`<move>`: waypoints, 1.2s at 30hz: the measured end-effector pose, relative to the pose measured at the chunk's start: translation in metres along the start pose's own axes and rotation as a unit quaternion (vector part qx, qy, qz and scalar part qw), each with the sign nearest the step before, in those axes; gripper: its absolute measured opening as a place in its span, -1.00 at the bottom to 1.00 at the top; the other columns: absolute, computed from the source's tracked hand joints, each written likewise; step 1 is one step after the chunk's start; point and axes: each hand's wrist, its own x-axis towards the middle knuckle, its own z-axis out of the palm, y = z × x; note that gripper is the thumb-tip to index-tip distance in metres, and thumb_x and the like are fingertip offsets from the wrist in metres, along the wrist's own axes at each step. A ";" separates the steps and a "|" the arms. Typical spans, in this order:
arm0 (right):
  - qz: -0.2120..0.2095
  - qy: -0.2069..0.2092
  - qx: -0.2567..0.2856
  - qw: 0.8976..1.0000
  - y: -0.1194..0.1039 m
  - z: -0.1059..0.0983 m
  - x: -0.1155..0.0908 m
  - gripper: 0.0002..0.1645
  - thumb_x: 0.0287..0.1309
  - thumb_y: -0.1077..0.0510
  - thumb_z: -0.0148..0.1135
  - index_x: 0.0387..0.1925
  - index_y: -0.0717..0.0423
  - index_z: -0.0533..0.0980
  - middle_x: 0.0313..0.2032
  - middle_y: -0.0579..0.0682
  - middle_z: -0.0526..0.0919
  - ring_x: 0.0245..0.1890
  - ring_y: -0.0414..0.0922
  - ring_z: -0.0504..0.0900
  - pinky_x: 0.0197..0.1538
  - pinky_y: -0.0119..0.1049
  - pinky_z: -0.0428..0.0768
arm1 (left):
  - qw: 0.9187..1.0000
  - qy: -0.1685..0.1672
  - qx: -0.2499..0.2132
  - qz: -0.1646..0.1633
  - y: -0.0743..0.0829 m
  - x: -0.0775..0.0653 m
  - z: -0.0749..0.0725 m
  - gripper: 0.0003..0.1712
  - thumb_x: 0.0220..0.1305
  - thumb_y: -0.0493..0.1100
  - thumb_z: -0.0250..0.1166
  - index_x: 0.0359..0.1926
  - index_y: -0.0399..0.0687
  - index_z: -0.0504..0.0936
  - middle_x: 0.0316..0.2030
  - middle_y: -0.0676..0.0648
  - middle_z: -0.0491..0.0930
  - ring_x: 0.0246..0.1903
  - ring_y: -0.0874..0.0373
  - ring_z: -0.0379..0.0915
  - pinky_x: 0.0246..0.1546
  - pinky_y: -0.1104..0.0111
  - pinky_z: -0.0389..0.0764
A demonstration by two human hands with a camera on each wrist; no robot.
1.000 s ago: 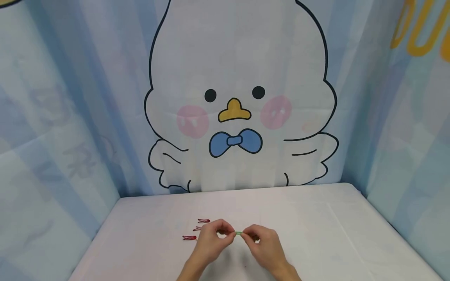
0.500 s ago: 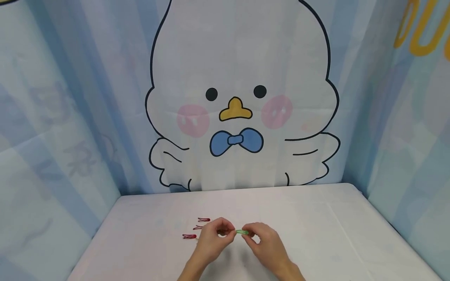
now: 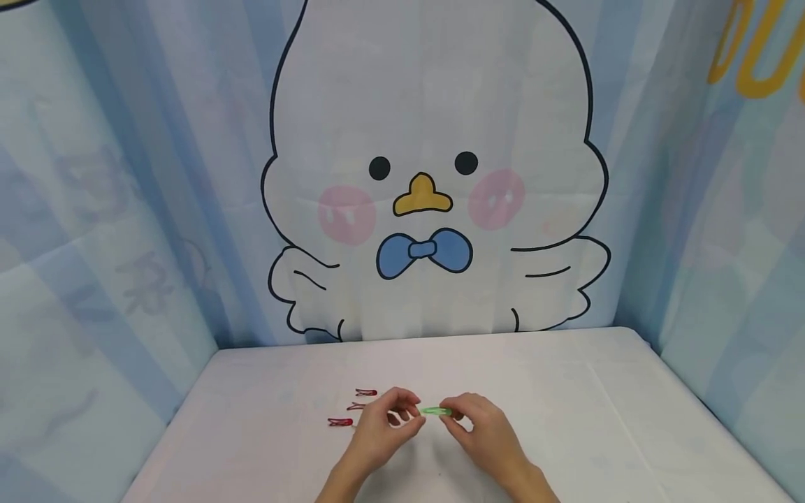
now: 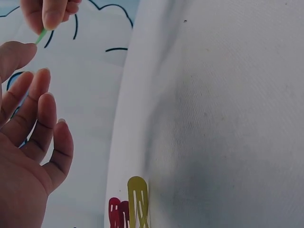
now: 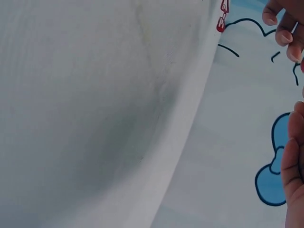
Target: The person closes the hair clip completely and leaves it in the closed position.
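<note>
A green snap hair clip (image 3: 435, 411) is held up above the table, its length lying sideways between the two hands. My right hand (image 3: 487, 426) pinches its right end between thumb and fingers. At the other end is my left hand (image 3: 383, 423); in the left wrist view its thumb tip meets the clip (image 4: 41, 36), while the fingers (image 4: 46, 111) are spread apart from the thumb. Left of that hand lie red snap hair clips (image 3: 340, 422). A yellow hair clip (image 4: 137, 199) shows beside the red clips (image 4: 114, 211) in the left wrist view; in the head view it is hidden.
The white-covered table (image 3: 566, 391) reaches back to a curtain (image 3: 421, 300) printed with a white cartoon bird and blue bow tie. Blue patterned curtains (image 3: 88, 279) also stand at both sides.
The right hand has shifted slightly right with the green hair clip, and more of the clip shows. The left fingers have loosened from their pinch on its end.
</note>
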 end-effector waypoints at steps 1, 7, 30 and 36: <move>0.003 -0.001 0.001 1.000 0.001 -0.001 0.000 -0.55 -0.26 0.41 0.64 -0.31 -0.01 0.65 -0.41 -0.27 0.62 -0.42 -0.35 0.53 -0.33 -0.46 0.54 | 1.000 -0.001 0.005 0.000 -0.001 0.000 -0.001 -0.75 0.22 -0.19 0.47 -0.11 -0.05 0.62 -0.33 0.12 0.59 -0.27 0.12 0.49 -0.24 0.39 0.53; -0.002 0.007 0.002 1.000 0.011 -0.002 0.000 -0.53 -0.30 0.42 0.65 -0.31 0.00 0.66 -0.41 -0.27 0.62 -0.42 -0.32 0.55 -0.31 -0.50 0.52 | 1.000 -0.005 0.027 -0.008 -0.006 -0.003 -0.009 -0.72 0.24 -0.18 0.47 -0.06 -0.04 0.62 -0.28 0.14 0.60 -0.22 0.07 0.47 -0.19 0.35 0.53; 0.042 -0.012 0.003 0.999 0.053 -0.011 0.006 -0.63 -0.21 0.41 0.61 -0.32 0.04 0.68 -0.42 -0.23 0.61 -0.42 -0.26 0.55 -0.38 -0.24 0.58 | 0.995 0.045 0.083 -0.038 -0.042 -0.005 -0.077 -0.73 0.29 -0.18 0.43 0.00 -0.03 0.66 -0.25 0.13 0.62 -0.23 0.14 0.48 -0.21 0.32 0.52; 0.072 -0.022 0.015 0.997 0.061 -0.010 0.008 -0.63 -0.20 0.42 0.60 -0.32 0.03 0.69 -0.44 -0.30 0.55 -0.45 -0.27 0.51 -0.39 -0.25 0.57 | 0.991 0.061 0.101 -0.066 -0.054 -0.004 -0.095 -0.71 0.28 -0.20 0.43 0.02 0.02 0.67 -0.22 0.14 0.62 -0.21 0.15 0.46 -0.20 0.29 0.51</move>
